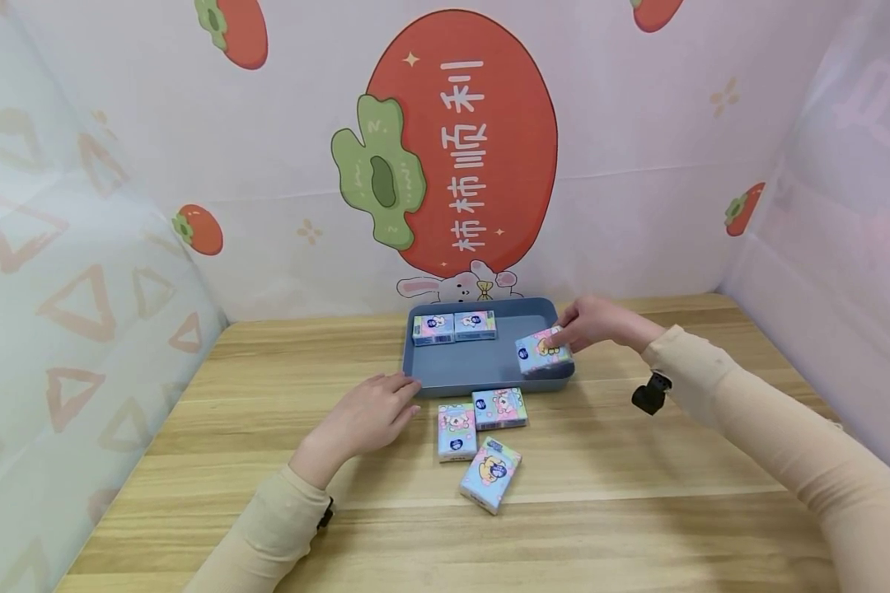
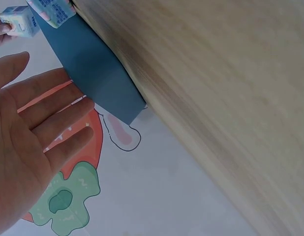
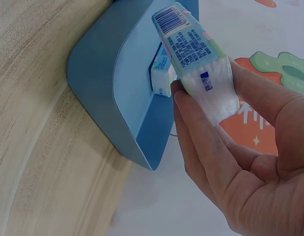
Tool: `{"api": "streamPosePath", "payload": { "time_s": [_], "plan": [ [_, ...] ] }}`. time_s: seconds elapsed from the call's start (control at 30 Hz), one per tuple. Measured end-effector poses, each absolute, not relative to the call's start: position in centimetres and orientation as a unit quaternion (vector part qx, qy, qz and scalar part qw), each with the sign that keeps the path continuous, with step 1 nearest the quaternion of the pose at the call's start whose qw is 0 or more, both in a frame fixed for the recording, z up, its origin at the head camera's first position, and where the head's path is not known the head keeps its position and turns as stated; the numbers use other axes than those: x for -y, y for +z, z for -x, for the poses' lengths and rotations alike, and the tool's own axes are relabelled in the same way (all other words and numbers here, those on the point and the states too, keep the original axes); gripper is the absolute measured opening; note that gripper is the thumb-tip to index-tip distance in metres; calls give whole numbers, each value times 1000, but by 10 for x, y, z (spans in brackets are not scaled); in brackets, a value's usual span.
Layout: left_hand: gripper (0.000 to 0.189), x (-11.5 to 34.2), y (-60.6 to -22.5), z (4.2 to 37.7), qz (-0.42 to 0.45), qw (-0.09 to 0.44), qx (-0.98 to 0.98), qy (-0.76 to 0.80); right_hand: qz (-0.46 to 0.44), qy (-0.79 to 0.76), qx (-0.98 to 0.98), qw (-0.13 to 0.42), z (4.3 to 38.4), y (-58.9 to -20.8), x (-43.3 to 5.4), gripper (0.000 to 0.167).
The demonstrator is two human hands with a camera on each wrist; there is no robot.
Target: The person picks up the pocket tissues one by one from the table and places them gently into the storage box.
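Note:
My right hand (image 1: 597, 323) pinches a small blue tissue pack (image 1: 541, 352) over the right side of a blue-grey tray (image 1: 475, 372). In the right wrist view the thumb and fingers grip the held tissue pack (image 3: 194, 54) near one end, its barcode side showing. Two more packs, a left one (image 1: 433, 329) and a right one (image 1: 475, 324), lie side by side at the tray's back left. With fingers extended, my left hand (image 1: 367, 412) touches the tray's front left corner. The left wrist view shows that hand (image 2: 39, 123) with its fingers straight against the tray wall (image 2: 93, 69).
In front of the tray, three tissue packs lie on the wooden table (image 1: 267, 412): an upright-facing pack (image 1: 456, 432), a sideways pack (image 1: 500, 408) and a slanted pack (image 1: 491, 475). Behind stands a cloth backdrop (image 1: 304, 165) printed with persimmons.

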State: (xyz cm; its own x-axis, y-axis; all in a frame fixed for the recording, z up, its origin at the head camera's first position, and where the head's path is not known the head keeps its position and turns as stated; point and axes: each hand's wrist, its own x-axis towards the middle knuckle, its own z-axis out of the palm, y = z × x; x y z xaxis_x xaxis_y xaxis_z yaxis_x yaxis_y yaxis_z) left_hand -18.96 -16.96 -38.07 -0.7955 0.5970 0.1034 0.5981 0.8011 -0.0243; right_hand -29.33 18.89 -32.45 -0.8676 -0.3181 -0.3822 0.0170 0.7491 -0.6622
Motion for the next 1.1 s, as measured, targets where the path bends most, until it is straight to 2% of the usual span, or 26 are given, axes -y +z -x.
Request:
{"api": "streamPosePath", "payload": {
  "time_s": [0.27,0.5,0.8,1.1],
  "plan": [
    [41,170,-382,190,311,51,949,-6,85,-332,-909,236,298,-324,-187,47],
    [41,170,-382,190,305,47,951,2,76,-327,-914,229,305,-324,-183,38],
    [41,169,-381,190,307,48,950,-3,68,-298,-926,220,317,-324,-179,51],
    [41,169,-381,190,306,45,951,-6,56,-306,-924,220,326,-325,-171,45]
  ]
}}
